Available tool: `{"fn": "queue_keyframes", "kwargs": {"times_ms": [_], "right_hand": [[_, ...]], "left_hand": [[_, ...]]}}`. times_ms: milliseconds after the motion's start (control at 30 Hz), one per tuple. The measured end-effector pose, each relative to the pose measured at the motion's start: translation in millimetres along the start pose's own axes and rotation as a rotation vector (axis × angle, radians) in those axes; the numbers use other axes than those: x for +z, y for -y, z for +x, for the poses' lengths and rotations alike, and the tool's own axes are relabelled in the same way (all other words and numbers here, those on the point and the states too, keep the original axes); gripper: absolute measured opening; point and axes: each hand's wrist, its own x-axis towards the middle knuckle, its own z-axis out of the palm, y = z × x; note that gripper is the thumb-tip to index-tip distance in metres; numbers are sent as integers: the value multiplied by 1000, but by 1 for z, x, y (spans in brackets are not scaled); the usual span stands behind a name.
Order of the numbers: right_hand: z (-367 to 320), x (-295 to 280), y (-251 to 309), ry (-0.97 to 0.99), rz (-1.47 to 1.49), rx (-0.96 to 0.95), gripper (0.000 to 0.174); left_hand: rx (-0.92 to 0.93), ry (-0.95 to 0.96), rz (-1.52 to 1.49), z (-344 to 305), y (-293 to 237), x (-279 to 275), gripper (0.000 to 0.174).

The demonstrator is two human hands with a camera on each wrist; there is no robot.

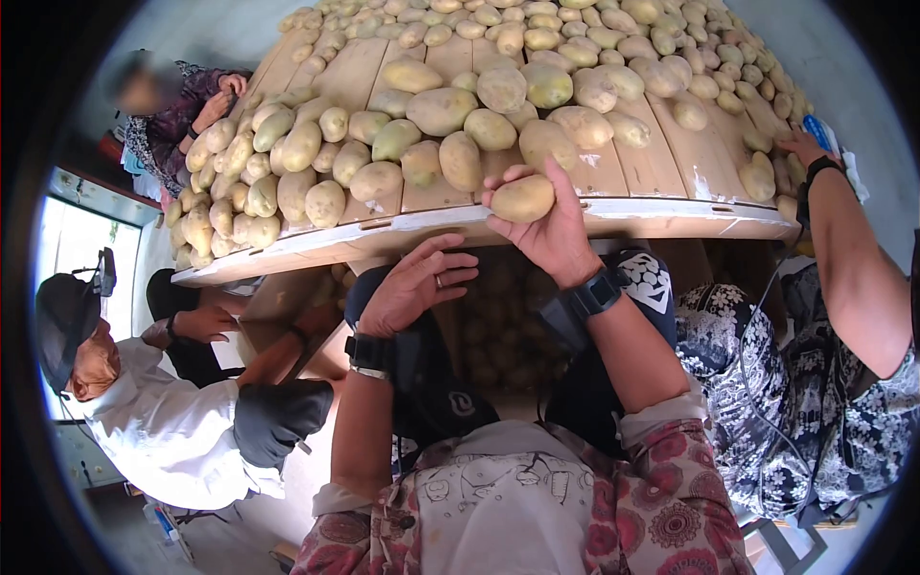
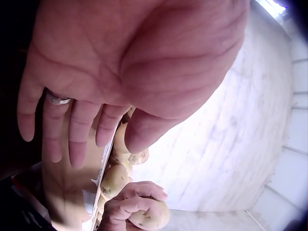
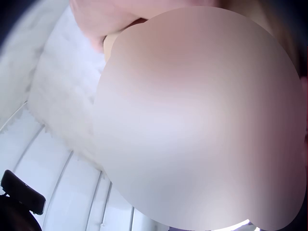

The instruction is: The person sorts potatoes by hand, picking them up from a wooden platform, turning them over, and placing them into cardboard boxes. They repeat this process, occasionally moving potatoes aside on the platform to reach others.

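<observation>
A single oval potato (image 1: 523, 198) is gripped in my right hand (image 1: 551, 225), palm up, just in front of the table's edge. The left wrist view also shows this potato (image 2: 150, 214) with the fingers of the right hand (image 2: 126, 208) curled round it. My left hand (image 1: 419, 281), with a ring on one finger, is held up to the left, its fingers relaxed and nothing in it. In the left wrist view that left hand (image 2: 130, 62) has its palm facing the camera. Most of the right wrist view is blurred; part of a hand (image 3: 108, 17) shows at its top.
Many potatoes (image 1: 441, 111) lie on the wooden table (image 1: 661, 144), whose raised front edge (image 1: 402, 233) runs before me. More potatoes lie in the shade below it. One person in white (image 1: 172, 422) sits at left, another (image 1: 172, 125) at the far left corner, a third (image 1: 853, 259) at right.
</observation>
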Motion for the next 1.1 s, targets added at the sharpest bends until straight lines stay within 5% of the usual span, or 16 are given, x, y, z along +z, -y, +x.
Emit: {"fn": "queue_keyframes", "kwargs": {"times_ms": [333, 400, 533, 700, 800, 900, 1033, 1100], "right_hand": [[6, 0, -23, 10, -296, -65, 38], [7, -2, -36, 106, -875, -271, 38], [8, 3, -58, 145, -505, -71, 43], [9, 0, -39, 288, -479, 96, 42], [9, 4, -29, 217, -480, -71, 38], [15, 2, -14, 65, -785, -397, 21], [28, -7, -15, -63, -941, -589, 28], [33, -4, -11, -157, -1350, -536, 40]], "left_hand": [[-18, 65, -28, 0, -2, -3, 45], [-12, 85, -49, -1, -6, -1, 46], [-8, 42, -143, 0, -4, -7, 49], [10, 68, -166, 0, -3, -10, 50], [42, 71, -213, -1, 1, -11, 48], [35, 62, -182, 3, 5, -14, 44], [94, 45, -80, -3, 1, -5, 41], [112, 48, -35, -3, 1, -1, 41]]}}
